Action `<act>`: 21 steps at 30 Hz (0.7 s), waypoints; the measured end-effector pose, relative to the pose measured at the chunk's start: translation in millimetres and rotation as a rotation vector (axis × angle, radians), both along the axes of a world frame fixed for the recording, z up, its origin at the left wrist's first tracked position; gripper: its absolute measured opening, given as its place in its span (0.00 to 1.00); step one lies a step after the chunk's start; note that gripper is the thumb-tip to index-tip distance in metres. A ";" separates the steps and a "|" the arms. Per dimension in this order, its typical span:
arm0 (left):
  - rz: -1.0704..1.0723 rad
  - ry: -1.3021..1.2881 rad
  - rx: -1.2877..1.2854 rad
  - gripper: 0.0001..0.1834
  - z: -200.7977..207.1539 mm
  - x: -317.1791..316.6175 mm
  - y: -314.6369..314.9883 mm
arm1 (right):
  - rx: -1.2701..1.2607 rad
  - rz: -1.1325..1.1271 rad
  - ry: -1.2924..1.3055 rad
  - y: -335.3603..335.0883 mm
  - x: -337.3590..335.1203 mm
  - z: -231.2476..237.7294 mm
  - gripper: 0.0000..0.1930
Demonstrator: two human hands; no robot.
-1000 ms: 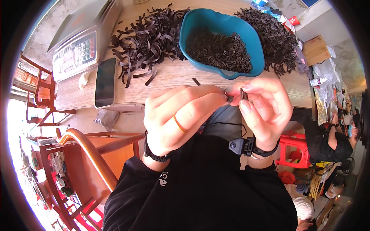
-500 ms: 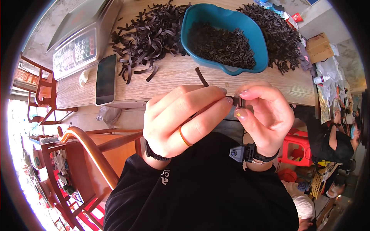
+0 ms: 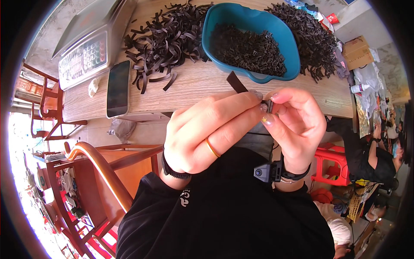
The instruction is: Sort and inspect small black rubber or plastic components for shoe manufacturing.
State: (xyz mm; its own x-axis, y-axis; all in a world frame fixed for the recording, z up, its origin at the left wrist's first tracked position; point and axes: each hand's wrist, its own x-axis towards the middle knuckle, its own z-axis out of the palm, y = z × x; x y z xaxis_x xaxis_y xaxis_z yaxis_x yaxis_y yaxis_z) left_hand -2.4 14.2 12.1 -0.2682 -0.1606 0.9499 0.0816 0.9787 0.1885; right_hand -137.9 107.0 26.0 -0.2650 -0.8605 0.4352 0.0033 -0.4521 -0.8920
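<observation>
Here both hands meet just above the near edge of the wooden desk (image 3: 194,86), fingertips pinched together. The left hand (image 3: 211,134), with a gold ring on one finger and a dark band at the wrist, closes its thumb and fingers on a dark flat strip (image 3: 236,82) whose free end sticks up and away over the desk. The right hand (image 3: 295,125) is curled tight too, its thumb and forefinger nipping a small black clip (image 3: 270,105) right at the point where the strip's near end meets it — how the two pieces join is hidden by the fingers. A small black device is strapped at the right wrist. On the desk just beyond the hands stands a teal bowl (image 3: 254,17) holding a heap of small black pieces. To its left lies a loose pile of dark strips (image 3: 166,41); to its right, another dark heap (image 3: 308,36). Further left a black phone (image 3: 117,88) lies flat, touching nothing, and beside it sits a weighing scale (image 3: 84,54) with a keypad. A wooden chair (image 3: 103,172) stands below the desk's edge, at the person's left.
</observation>
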 end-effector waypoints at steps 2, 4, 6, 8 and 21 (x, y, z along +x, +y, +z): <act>-0.015 -0.017 -0.016 0.15 -1.4 -0.2 -2.9 | 0.008 0.003 -0.026 -0.2 -1.2 -0.1 0.16; -0.023 0.005 -0.024 0.14 -2.4 1.1 -4.9 | -0.006 0.063 -0.010 -1.3 -2.7 -1.7 0.16; -0.029 0.025 -0.030 0.14 -3.2 2.4 -5.6 | 0.016 0.072 -0.023 -1.4 -1.5 -1.7 0.16; -0.064 0.033 -0.080 0.13 -4.3 3.1 -5.4 | 0.038 0.076 -0.037 -1.4 0.7 -1.7 0.16; 0.033 0.013 0.117 0.14 -2.7 0.4 -0.2 | -0.038 -0.085 0.155 -4.9 -0.1 -5.0 0.16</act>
